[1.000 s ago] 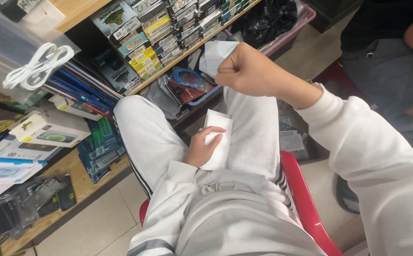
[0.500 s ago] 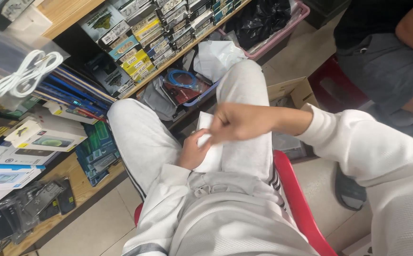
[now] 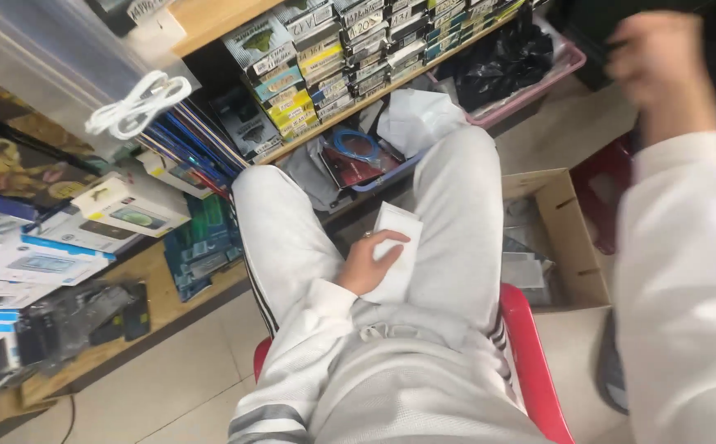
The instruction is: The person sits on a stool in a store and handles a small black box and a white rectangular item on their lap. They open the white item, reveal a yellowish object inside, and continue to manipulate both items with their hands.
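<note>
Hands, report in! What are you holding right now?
Left hand holding flat white rectangular packet on lap. Right hand raised, blurred, grip unclear. Nothing in the way.

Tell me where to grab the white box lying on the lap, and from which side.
Probably by its far end, coming in from the knee side. The white box lies flat between the thighs, long axis running away from the body. The left hand covers its near left edge, so the far short end and the right long edge are bare. The right hand is raised, blurred, off to the right.
</note>
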